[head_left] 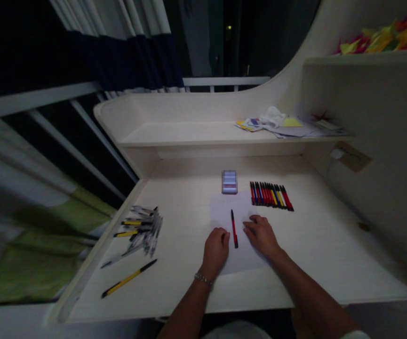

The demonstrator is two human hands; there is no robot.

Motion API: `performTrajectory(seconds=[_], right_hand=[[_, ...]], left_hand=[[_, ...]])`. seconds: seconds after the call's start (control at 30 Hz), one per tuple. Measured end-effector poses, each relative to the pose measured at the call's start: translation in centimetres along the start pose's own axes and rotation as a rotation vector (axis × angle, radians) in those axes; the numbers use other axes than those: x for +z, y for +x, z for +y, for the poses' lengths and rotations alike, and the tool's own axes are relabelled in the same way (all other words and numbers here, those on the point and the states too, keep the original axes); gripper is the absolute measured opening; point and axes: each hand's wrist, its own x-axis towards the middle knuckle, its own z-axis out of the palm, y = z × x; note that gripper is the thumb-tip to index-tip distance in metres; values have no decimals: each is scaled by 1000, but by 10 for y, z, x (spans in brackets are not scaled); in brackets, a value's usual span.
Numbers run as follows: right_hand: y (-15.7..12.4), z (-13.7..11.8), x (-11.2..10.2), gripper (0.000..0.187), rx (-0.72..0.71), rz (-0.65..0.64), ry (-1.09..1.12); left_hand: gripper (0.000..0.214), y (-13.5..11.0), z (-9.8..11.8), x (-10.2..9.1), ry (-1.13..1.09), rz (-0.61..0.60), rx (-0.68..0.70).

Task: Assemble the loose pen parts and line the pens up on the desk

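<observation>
A white sheet of paper lies on the pale desk, and a red and black pen rests on it, pointing away from me. My left hand sits curled on the paper's left side, just beside the pen, holding nothing that I can see. My right hand lies flat on the paper to the pen's right, fingers spread a little. Neither hand grips the pen.
A neat row of several coloured pens lies right of a small striped box. A loose pile of pens and a yellow and black pen lie at the left. Papers clutter the shelf behind.
</observation>
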Motion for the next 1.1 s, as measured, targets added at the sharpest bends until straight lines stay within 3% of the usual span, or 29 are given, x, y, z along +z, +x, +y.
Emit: performTrajectory(seconds=[0.13,0.23,0.43,0.57,0.63,0.73,0.87,0.97,1.1], right_hand=[[12,-11,-14,30,35,-69,-40],[30,-27,-19,39,132,-146,-71],[62,-62,-5,53,290,-204,-100],[67,-63,0,40,335,-207,-63],[65,-58,0,33,332,-181,61],[55,-51,1,31,223,-120,495],[36,-53,6,40,199,-97,1113],[25,-60,4,42,249,-38,1277],[23,-68,-2,42,284,66,1297]], left_hand=[[21,1,0,-1,-19,8,7],[22,1,0,-1,-16,4,2],[21,1,1,-1,-13,-19,-4],[20,3,4,-6,-28,-33,-45],[20,4,7,-9,-72,-41,-73],[27,5,12,-9,-257,-56,-119],[44,3,21,6,-761,-101,-248],[49,-2,26,20,-1097,-87,-402],[45,-5,30,23,-1099,-29,-406]])
